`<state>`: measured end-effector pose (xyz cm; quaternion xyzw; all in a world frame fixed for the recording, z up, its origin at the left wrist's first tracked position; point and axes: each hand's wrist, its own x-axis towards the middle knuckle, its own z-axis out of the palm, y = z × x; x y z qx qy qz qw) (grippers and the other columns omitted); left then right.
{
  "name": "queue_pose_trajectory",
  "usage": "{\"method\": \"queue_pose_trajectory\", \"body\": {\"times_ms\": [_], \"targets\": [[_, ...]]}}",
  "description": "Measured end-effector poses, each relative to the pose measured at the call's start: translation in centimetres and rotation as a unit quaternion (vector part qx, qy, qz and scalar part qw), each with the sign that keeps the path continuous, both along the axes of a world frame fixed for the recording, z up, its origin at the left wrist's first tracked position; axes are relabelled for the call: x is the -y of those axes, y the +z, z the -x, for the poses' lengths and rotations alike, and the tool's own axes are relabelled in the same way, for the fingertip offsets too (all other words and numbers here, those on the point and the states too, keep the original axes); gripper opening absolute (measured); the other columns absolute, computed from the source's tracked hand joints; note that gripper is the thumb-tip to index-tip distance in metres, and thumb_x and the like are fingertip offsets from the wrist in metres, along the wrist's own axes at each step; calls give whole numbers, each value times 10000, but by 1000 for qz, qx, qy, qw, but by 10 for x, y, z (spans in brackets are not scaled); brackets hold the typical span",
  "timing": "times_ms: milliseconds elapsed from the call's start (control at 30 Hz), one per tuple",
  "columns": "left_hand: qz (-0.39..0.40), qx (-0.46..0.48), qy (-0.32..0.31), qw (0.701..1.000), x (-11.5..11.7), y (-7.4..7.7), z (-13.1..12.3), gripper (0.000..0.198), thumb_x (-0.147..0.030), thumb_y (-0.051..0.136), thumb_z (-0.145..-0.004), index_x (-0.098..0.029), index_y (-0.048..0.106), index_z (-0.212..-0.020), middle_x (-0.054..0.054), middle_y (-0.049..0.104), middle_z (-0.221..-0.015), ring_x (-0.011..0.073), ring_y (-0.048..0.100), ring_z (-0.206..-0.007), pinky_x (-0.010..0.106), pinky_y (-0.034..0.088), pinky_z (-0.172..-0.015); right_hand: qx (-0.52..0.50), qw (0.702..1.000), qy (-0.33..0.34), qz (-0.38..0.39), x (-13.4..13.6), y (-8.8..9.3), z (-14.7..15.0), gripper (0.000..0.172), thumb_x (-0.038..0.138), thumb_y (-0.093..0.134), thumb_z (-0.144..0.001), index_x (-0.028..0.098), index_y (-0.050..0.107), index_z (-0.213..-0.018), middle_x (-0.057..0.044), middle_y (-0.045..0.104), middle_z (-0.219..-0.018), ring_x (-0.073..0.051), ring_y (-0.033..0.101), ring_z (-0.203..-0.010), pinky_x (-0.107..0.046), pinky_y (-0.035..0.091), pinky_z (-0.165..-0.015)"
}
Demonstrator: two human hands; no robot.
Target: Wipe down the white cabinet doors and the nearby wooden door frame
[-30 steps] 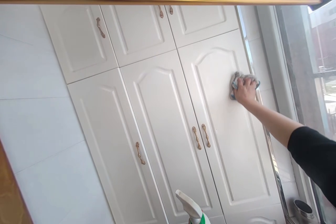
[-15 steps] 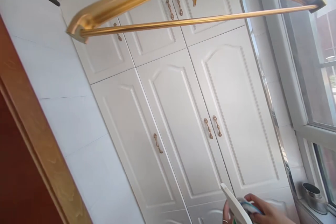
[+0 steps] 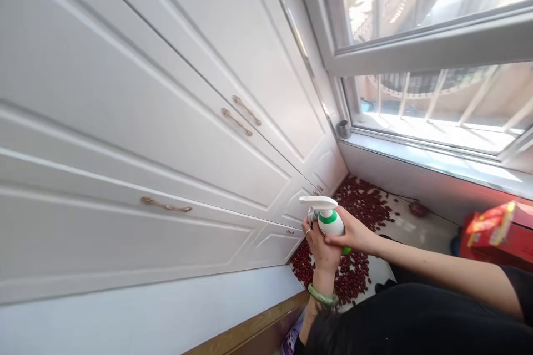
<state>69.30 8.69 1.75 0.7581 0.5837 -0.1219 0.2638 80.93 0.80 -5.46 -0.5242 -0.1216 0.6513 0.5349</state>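
Note:
A white spray bottle (image 3: 326,215) with a green band sits upright between both my hands, its nozzle pointing left toward the low white cabinet doors (image 3: 233,177). My left hand (image 3: 318,247), with a ring and a green bangle on the wrist, is closed round the bottle's neck from below. My right hand (image 3: 353,234) comes in from the right and wraps the bottle's body. No cloth shows in either hand.
Tall white cabinet doors with gold handles (image 3: 237,121) fill the left. Several red fruits (image 3: 362,205) lie spread on the floor by the cabinet's base. A window and sill (image 3: 437,158) run along the right, with a metal cup (image 3: 343,128) in the corner. Red boxes (image 3: 495,227) stand at the right.
My right hand left the upper cabinet door, where it pressed a cloth, and came down onto the spray bottle. The view swung from the high doors down to the floor.

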Motion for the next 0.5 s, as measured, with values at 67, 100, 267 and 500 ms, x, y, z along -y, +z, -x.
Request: {"method": "queue_pose_trajectory", "body": {"times_ms": [67,100,267,500], "targets": [[25,-13,-39,999,10,-19,-8,621,-281,852,-788,-172,728,-1386,238,620,-1517,438,661,-1442,639,551,-1290,15,999,-19,48,16,-12,-4,1029,585,983,-756,176,620,-1628,-224,670,-1619,-443,647,-1504,-639,482,-1335],[40,-14,-59,997,14,-29,-14,648,-291,872,-783,-167,720,-1400,244,609,-1530,443,644,-1464,641,532,-1309,22,997,-27,71,24,-19,-9,1017,576,986,-749,179,624,-1613,-220,678,-1608,-441,654,-1492,-635,490,-1324],[138,12,-125,982,25,-91,-50,976,-350,1038,-646,-170,656,-1526,251,542,-1629,470,552,-1584,630,447,-1396,67,982,-57,165,62,-68,-46,918,624,964,-739,191,674,-1494,-195,749,-1491,-443,709,-1409,-612,541,-1273],[272,31,-26,961,20,-215,-109,861,-375,1075,-686,-222,697,-1445,188,539,-1598,426,513,-1642,573,421,-1412,104,934,-116,320,112,-160,-114,892,718,947,-733,228,669,-1424,-171,794,-1414,-432,750,-1303,-593,612,-1160]]}}
